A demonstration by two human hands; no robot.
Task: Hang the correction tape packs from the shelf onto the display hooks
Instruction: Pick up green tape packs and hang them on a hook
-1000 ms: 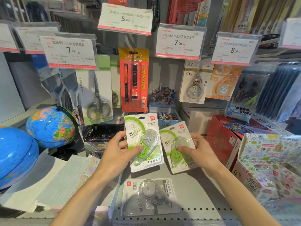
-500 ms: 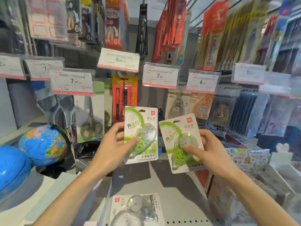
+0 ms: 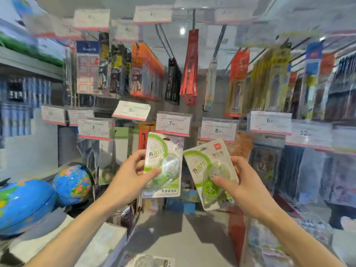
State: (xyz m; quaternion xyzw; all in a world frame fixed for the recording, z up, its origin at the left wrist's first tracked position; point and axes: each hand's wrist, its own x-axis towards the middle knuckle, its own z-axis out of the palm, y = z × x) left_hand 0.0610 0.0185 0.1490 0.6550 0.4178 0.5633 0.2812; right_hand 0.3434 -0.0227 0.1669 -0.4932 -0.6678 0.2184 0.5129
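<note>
My left hand (image 3: 133, 173) grips a green-and-white correction tape pack (image 3: 163, 166) by its left edge, thumb on the clear blister. It stands upright just under the 7.90 price tag (image 3: 173, 123). My right hand (image 3: 240, 182) grips a second green pack (image 3: 211, 174), tilted to the right, below the 8.00 price tag (image 3: 218, 130). A third, grey pack (image 3: 150, 262) lies flat on the shelf (image 3: 173, 234) at the bottom edge. The hooks behind the tags are hidden.
Two globes (image 3: 72, 185) stand at the left on the shelf. Scissors packs (image 3: 111, 157) and an orange pen pack hang left of my hands. Rows of hanging packs (image 3: 188, 68) fill the hooks above. Boxes (image 3: 237, 228) crowd the shelf at the right. The frame is blurred at its edges.
Both hands have lifted their packs off the shelf up to the level of the price tags. The view has tilted upward, so the grey pack slid to the bottom edge.
</note>
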